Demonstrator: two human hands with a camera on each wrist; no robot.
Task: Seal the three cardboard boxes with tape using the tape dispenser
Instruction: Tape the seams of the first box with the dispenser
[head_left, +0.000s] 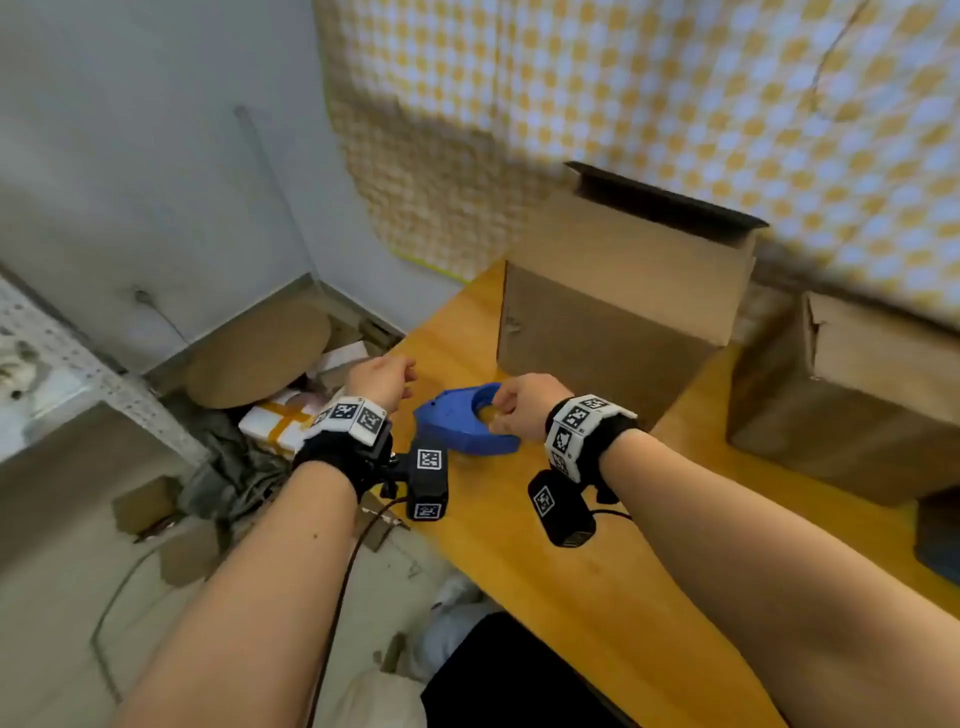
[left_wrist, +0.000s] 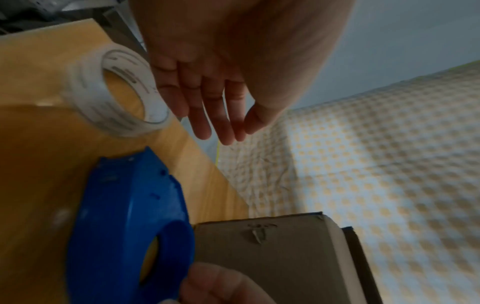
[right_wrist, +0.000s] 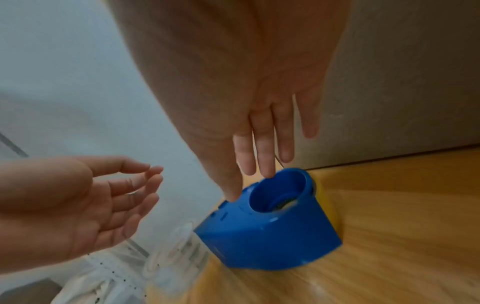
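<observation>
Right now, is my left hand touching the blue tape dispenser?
Apart. In the right wrist view the left hand hangs open, with bare wall showing between its fingertips and the blue tape dispenser.

Soft, even indoor light; all views motion-blurred and bent at the edges, the left wrist view dimmest.

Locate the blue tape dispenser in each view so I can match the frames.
Head: blue tape dispenser at centre, on the wooden table's left edge, between both hands.
Left wrist: lower left, below the tape roll.
Right wrist: lower centre, under the fingertips.
Shared landmark: the cardboard box behind it.
</observation>
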